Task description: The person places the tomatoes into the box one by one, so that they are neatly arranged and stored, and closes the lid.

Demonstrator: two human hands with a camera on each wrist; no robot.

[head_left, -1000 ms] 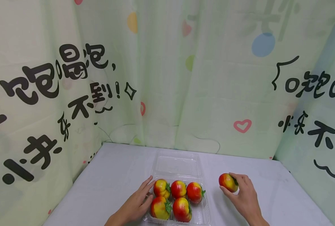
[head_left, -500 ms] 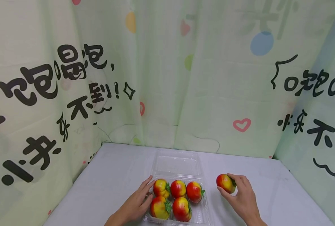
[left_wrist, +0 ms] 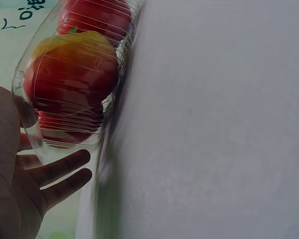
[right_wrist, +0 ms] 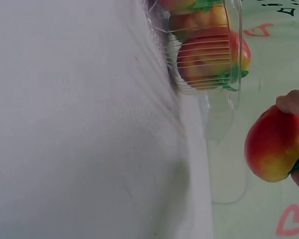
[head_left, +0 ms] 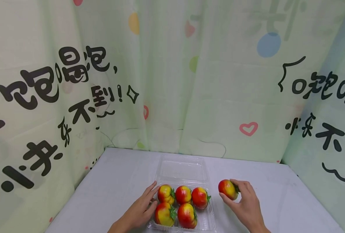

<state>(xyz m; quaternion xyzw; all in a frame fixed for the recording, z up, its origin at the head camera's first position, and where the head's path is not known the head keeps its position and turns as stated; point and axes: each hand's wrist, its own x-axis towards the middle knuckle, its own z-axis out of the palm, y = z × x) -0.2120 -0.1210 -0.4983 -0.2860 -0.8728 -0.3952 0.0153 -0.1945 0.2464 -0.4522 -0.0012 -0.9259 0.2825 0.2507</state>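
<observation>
My right hand (head_left: 245,204) pinches a red-and-yellow fruit (head_left: 227,189) with a green leafy cap, like a persimmon, between thumb and fingers. It is held above the table, to the right of a clear plastic clamshell box (head_left: 209,217). In the right wrist view the held fruit (right_wrist: 274,144) is apart from the box, its cap toward my fingers. Several similar fruits (head_left: 187,215) sit in the box in two rows, with a bare spot at the front right. My left hand (head_left: 138,210) rests at the box's left side, fingers (left_wrist: 65,167) spread loosely beside its wall.
The box's clear lid (head_left: 182,170) lies folded back toward the rear of the white table (head_left: 125,174). Pale green curtains (head_left: 219,97) with printed characters and shapes stand behind and on both sides of the table.
My right hand has moved slightly left with the fruit, nearer the box. The left hand and the boxed fruits stay where they were.
</observation>
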